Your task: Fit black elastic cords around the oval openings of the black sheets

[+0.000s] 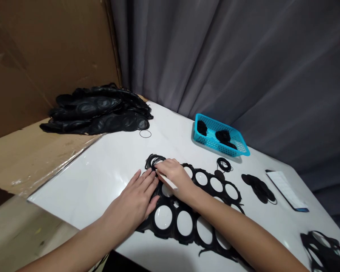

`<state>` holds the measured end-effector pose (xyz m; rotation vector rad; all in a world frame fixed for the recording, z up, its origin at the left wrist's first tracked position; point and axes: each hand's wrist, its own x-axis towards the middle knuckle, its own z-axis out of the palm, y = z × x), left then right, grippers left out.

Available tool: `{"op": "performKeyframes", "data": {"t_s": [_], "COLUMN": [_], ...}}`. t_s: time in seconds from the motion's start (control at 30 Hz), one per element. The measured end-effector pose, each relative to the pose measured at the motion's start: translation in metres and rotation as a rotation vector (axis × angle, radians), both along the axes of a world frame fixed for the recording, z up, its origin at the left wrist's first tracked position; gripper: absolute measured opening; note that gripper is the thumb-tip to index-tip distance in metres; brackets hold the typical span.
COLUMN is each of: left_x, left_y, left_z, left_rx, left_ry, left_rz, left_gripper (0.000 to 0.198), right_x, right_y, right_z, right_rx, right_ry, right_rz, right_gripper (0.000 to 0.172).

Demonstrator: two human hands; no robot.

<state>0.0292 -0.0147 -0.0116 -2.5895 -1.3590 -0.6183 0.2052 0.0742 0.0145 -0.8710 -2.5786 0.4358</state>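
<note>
A black rubbery sheet with rows of round holes lies on the white table, partly under both my arms. My left hand presses flat on its left part, fingers stretched out. My right hand is closed around a pale, flat, stick-like tool, whose exact kind I cannot make out. The fingertips of both hands nearly meet beside thin black rings at the sheet's upper left corner. What the right fingertips touch is partly hidden.
Black perforated sheets are piled at the back left beside a cardboard box. A turquoise basket holds black rings. More rings, round black pieces, a phone-like object under paper and black scraps lie rightward.
</note>
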Motion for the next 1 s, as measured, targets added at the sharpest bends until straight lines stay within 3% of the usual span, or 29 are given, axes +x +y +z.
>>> {"op": "performKeyframes", "data": {"t_s": [0.1, 0.2, 0.3, 0.37, 0.47, 0.6, 0.7, 0.83, 1.0], "left_x": [-0.001, -0.001, -0.003, -0.006, -0.013, -0.021, -0.023, -0.023, -0.023], "left_y": [0.001, 0.003, 0.003, 0.0, -0.013, -0.036, -0.045, -0.045, -0.043], "left_z": [0.0, 0.001, 0.007, 0.014, 0.023, 0.019, 0.012, 0.011, 0.013], "left_rx": [-0.009, -0.013, -0.014, -0.013, -0.015, -0.016, 0.0, -0.011, -0.005], "left_ry": [0.0, -0.012, -0.036, -0.057, -0.083, -0.064, -0.057, -0.039, -0.045], "left_rz": [-0.007, -0.012, -0.019, -0.032, -0.024, -0.012, -0.014, -0.025, -0.032], "left_gripper": [0.043, 0.041, 0.038, 0.035, 0.03, 0.027, 0.03, 0.032, 0.032], "right_x": [0.009, 0.029, 0.042, 0.041, 0.028, 0.01, 0.004, 0.003, 0.002], "right_y": [0.029, 0.074, 0.095, 0.087, 0.049, -0.005, -0.028, -0.04, -0.044], "right_z": [0.006, 0.018, 0.029, 0.033, 0.033, 0.027, 0.022, 0.016, 0.011], "right_rx": [0.143, 0.243, 0.205, 0.057, -0.277, -0.591, -0.672, -0.728, -0.654], "right_ry": [-0.057, 0.034, 0.153, 0.252, 0.358, 0.359, 0.337, 0.375, 0.353], "right_rz": [-0.152, -0.53, -0.664, -0.614, -0.444, -0.231, -0.161, -0.122, -0.119], "right_gripper": [0.012, 0.014, 0.014, 0.016, 0.017, 0.015, 0.018, 0.021, 0.02]}}
